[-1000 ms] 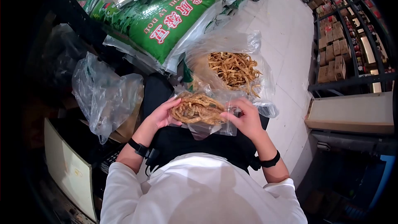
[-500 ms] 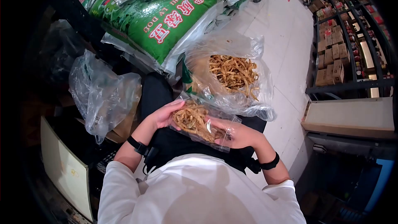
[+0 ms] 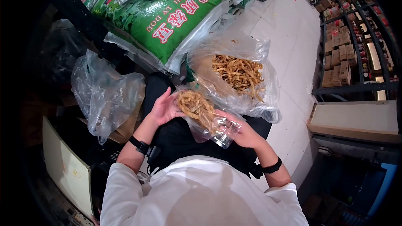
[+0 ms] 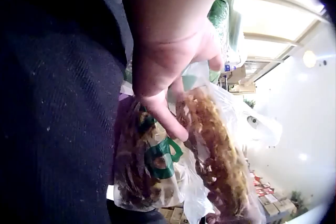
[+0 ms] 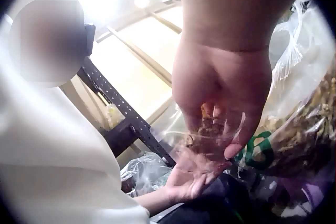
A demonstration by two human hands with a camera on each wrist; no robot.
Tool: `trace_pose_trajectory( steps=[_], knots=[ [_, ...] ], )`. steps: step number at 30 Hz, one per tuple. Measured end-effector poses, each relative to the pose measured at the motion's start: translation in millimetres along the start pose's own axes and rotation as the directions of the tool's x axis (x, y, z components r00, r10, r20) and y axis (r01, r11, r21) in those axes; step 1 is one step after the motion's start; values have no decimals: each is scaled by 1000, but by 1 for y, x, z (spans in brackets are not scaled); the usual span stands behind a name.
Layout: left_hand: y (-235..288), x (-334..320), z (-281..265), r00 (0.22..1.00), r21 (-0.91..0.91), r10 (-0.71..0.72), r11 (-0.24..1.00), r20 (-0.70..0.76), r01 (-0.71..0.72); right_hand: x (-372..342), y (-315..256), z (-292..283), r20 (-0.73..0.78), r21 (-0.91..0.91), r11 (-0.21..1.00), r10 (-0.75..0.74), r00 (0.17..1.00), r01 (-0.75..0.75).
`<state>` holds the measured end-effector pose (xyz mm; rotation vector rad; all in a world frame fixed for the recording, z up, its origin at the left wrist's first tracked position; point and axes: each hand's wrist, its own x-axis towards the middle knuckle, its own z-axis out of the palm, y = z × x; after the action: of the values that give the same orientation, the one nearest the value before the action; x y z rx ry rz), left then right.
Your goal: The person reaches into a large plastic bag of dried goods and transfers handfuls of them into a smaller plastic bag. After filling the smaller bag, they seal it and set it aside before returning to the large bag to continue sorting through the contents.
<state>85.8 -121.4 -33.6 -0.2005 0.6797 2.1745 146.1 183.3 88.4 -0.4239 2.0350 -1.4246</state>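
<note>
Held above the dark-trousered lap (image 3: pixel 176 142) is a small transparent plastic bag (image 3: pixel 225 139) containing a coiled bundle of golden-brown dried strips (image 3: pixel 196 105). The bag lies between the two hands, slanting from the left fingers down toward the right hand. Left hand (image 3: pixel 164 109): the grip is wide, with the thumb raised apart from the fingers, which touch the bag's upper left edge, beside the bundle. Right hand (image 3: pixel 235 130): the grip is curled round the bag's lower right end, with clear film across the fingers; whether the fingertips lie inside or outside the film cannot be told. The bundle occupies the part of the bag nearer the left hand, and its lower end reaches the right fingers. Just beyond the hands, a large transparent plastic bag (image 3: pixel 269 52) holds a loose heap of similar brown strips (image 3: pixel 238 74). Farther away lies a plump green sack with red-and-white lettering (image 3: pixel 138 27); a crumpled transparent plastic bag (image 3: pixel 101 96) sits to the left.
</note>
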Motion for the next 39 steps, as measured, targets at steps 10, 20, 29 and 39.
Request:
trace_pose_trajectory(
  steps=[10,20,29,39],
  knots=[
    [-22,4,24,899,-208,437,877,-25,-433,20,-19,17,14,555,811,214,977,-186],
    [-11,16,29,888,-352,332,828,-318,-436,26,3,44,-153,273,961,82,985,-38],
    [-16,16,43,887,-355,265,843,-378,-403,19,-31,22,-166,-586,808,-200,966,67],
    [-24,19,43,794,-202,311,860,-522,-469,57,8,23,5,-318,929,-198,980,189]
  ],
)
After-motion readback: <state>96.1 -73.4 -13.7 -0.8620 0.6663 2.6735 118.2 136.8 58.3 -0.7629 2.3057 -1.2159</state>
